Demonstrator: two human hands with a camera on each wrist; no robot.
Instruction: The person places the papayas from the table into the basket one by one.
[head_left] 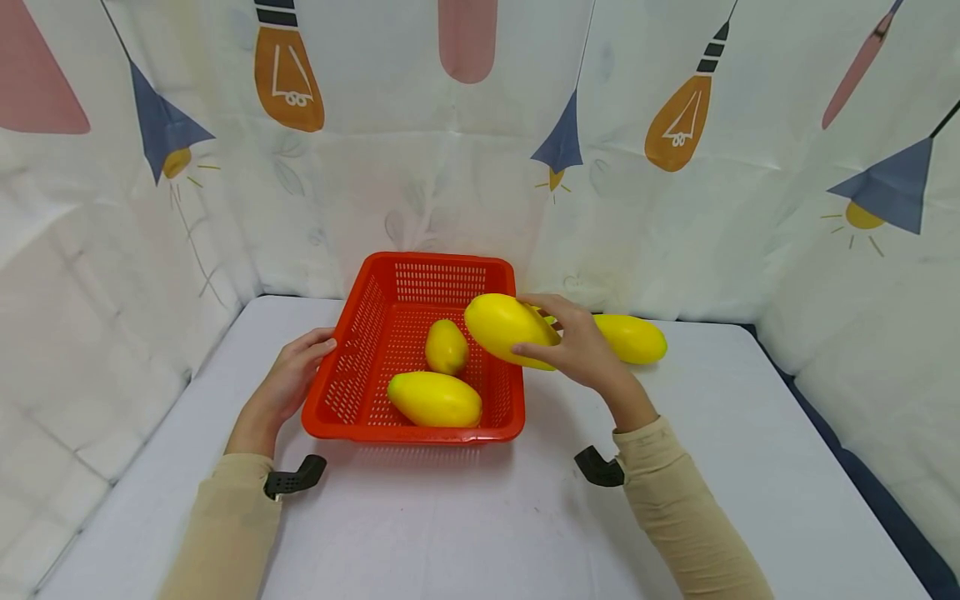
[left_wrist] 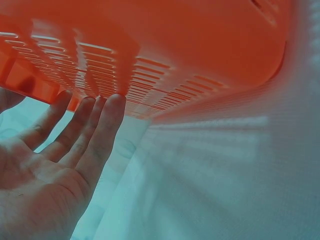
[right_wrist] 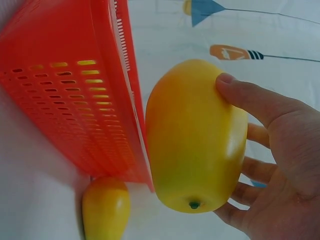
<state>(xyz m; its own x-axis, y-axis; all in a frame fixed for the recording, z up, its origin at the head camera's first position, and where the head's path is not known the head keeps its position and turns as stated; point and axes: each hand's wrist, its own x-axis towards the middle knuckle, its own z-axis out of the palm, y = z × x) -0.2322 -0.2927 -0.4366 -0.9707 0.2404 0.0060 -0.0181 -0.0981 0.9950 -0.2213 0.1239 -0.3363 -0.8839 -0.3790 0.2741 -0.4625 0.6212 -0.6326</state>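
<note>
presently, with 12 o'clock pointing away from the person, the right hand (head_left: 581, 342) grips a yellow fruit (head_left: 501, 327), thumb on one side and fingers on the other. it sits at about 10 o'clock from that hand, its long axis running roughly from 10 to 4, and in the head view it overlaps the 3 o'clock rim of the red basket (head_left: 420, 434), seemingly raised above it. this hand is nearer that side; the left hand (head_left: 288, 375) holds the basket's rim at 9 o'clock, nearly straight fingers against the outer wall.

inside the basket, a smaller fruit (head_left: 447, 347) lies nearly 12 to 6, and a longer fruit (head_left: 435, 400) lies about 9 to 3 toward the 6 o'clock wall. at 3 o'clock from the right hand, another fruit (head_left: 633, 339) rests on the table, partly hidden behind the hand.

underneath, the table (head_left: 480, 533) is covered in white; a pale curtain (head_left: 450, 192) printed with lamps and bulbs hangs at 12.
</note>
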